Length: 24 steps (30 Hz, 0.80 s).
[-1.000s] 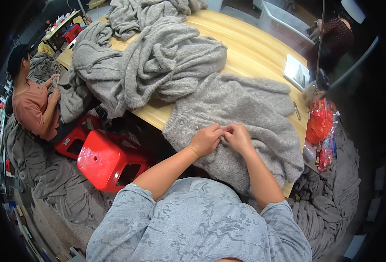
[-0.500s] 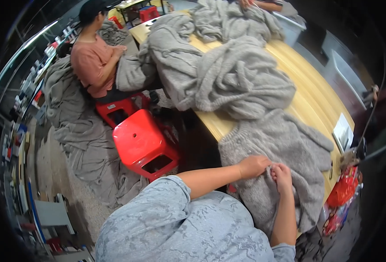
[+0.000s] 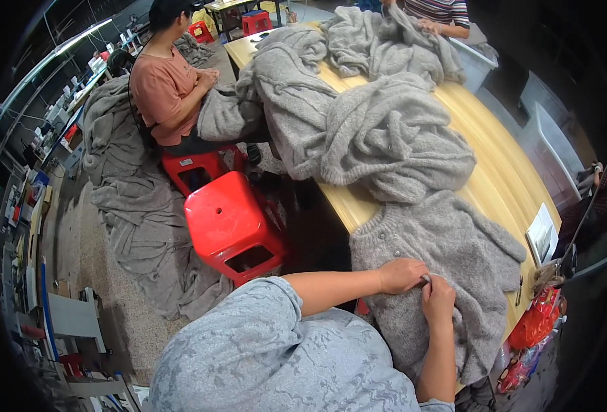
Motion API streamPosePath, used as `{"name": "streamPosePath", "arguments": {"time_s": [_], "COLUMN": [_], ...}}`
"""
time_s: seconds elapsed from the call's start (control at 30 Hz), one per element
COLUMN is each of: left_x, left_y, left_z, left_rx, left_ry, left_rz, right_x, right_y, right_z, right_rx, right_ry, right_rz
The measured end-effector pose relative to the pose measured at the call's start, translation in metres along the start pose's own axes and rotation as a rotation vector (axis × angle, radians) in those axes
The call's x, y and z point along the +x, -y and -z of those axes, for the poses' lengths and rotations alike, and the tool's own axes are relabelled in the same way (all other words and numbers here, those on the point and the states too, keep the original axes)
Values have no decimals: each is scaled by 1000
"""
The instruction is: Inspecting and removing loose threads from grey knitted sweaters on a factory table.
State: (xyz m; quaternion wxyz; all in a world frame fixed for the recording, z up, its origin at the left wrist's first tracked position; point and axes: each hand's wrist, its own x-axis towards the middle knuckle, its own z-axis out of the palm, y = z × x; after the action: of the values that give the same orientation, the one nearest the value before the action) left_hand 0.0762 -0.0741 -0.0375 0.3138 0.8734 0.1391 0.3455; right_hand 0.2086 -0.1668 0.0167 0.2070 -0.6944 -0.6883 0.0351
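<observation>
A fuzzy grey knit cardigan (image 3: 465,240) lies over the near end of the table and hangs past its edge in front of me. Small buttons (image 3: 381,235) show along one of its bands. My left hand (image 3: 403,275) is closed, pinching the band's knit between thumb and fingers. Right beside it, my right hand (image 3: 439,299) is closed on the same bit of cardigan, and a small fold pokes up between the two hands. Whatever detail sits under the fingertips is hidden.
More grey knit garments (image 3: 392,137) are heaped along the wooden table (image 3: 502,151). A red stool (image 3: 224,216) stands to my left, near a seated person (image 3: 169,89). Someone in a striped sleeve (image 3: 454,14) handles knitwear at the far end. Red plastic bags (image 3: 538,319) sit at right.
The view has shifted a little. My hands stay together on the cardigan, and a fold now stands up between the fingertips. The far person's striped top shows more.
</observation>
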Motion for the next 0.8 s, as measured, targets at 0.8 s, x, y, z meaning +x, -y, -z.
{"name": "streamPosePath", "arguments": {"time_s": [0.8], "left_x": [7], "left_y": [16], "left_z": [8], "left_rx": [-279], "left_ry": [155], "left_rz": [64], "right_x": [7], "right_y": [-2], "right_z": [0], "right_rx": [212], "right_ry": [4], "right_rz": [45]}}
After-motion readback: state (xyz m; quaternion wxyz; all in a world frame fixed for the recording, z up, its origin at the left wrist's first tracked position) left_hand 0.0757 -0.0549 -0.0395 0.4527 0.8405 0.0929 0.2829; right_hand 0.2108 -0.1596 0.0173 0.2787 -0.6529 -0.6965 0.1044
